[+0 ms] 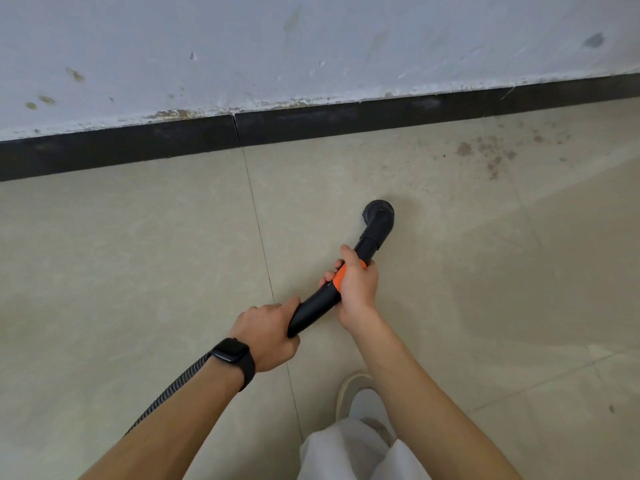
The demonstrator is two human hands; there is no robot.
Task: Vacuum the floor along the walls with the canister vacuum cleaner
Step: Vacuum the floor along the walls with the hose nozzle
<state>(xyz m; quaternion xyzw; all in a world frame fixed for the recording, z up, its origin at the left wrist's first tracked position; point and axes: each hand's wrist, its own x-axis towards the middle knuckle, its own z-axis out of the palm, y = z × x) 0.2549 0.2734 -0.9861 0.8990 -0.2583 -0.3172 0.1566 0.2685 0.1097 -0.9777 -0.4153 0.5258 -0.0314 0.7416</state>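
Head view: left hand (268, 336), arm stretched forward, grips the rear of the vacuum wand (313, 311). The right hand (358, 287) curls round its orange band. The nozzle (379, 214) lies at 1 o'clock from the hands, over the floor (138, 254), short of the baseboard (121, 147).

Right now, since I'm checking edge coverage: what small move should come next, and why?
Probably push the nozzle forward and to the right, toward the brown specks beside the baseboard. The nozzle sits on open tile, apart from the baseboard, and that dirt lies ahead of it. Both the left hand and right hand grip the wand, so a short push looks easy.
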